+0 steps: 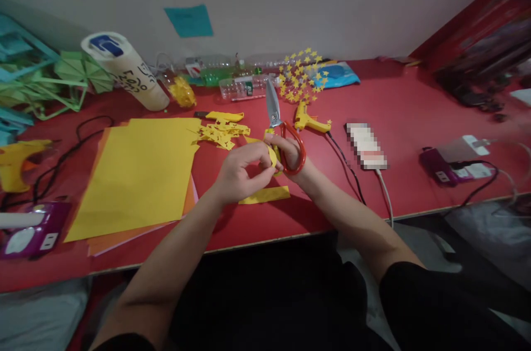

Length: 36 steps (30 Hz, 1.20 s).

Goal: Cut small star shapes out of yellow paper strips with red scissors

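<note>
Two hands' (238,171) (291,153) fingers (264,176) grip paper (272,156) and scissors (272,101); red table (249,226) below, grey wall (290,8) beyond.

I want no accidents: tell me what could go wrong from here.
The right hand holds the scissors while the left hand pinches yellow paper close by; a slip might cause a cut. The white cable of the phone runs over the front edge of the table near the right forearm; a snag might drag the phone. The nearby black cord of a glue gun could catch likewise.
</note>
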{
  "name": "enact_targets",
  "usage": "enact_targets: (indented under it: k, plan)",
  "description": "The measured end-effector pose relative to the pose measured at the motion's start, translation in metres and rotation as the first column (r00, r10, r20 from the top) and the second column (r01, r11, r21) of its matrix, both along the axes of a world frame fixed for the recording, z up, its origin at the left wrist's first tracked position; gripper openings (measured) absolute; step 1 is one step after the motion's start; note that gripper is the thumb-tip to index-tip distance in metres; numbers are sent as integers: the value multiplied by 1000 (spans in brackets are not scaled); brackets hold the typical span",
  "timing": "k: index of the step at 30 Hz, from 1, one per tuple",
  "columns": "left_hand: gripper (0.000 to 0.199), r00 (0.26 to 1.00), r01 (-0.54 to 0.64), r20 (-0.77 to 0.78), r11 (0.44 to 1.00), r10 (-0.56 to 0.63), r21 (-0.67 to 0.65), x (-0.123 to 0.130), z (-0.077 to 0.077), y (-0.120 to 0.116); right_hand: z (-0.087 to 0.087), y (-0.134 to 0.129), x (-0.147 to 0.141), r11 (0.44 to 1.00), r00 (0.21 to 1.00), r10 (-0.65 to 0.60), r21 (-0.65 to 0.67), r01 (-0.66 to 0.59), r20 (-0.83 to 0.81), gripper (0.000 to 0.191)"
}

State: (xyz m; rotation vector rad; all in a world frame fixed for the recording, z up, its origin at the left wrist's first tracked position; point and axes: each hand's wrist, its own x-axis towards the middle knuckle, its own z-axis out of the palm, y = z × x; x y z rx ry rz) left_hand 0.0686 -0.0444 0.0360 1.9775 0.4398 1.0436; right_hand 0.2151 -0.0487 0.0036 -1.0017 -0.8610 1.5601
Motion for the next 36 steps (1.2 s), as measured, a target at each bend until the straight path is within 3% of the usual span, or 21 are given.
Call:
enact_targets:
  k: [4,7,10,13,15,21,26,28,31,33,36]
  plan:
    - [18,998,48,-11,958,-54,-284,0,-7,2,7,8,5,999,999,-28,15,29,-27,35]
    - [18,998,56,38,868,-44,-493,-1,-20,11,6,14,8,975,981,-193,110,191,4,24]
    - [19,993,71,121,767,9,-637,-3,-33,18,1,16,9,910,917,-386,207,359,105,17]
    - [21,988,91,153,665,36,-741,-5,-42,19,-3,13,8,865,844,-488,248,435,223,18]
    - [26,992,86,126,626,19,-775,-5,-45,16,-5,9,7,857,821,-507,256,447,262,18]
    - [19,996,-87,-75,707,48,-702,-3,-45,7,-7,-1,-3,889,793,-456,244,387,404,27]
    - [18,986,-165,-141,682,91,-712,-5,-41,8,-2,-3,-2,889,759,-450,315,333,470,32]
    - [15,980,-200,-147,698,137,-688,-7,-40,12,3,-4,5,908,768,-394,342,241,505,37]
    - [11,955,-281,-114,706,275,-650,-13,-39,21,10,-6,18,960,764,-205,279,35,611,45]
    - [9,935,-302,-59,703,349,-644,-19,-39,29,11,-8,26,965,679,-93,233,-118,728,51]
    - [10,908,-336,-9,717,418,-611,-28,-38,39,8,-14,33,960,550,-5,159,-232,835,53]
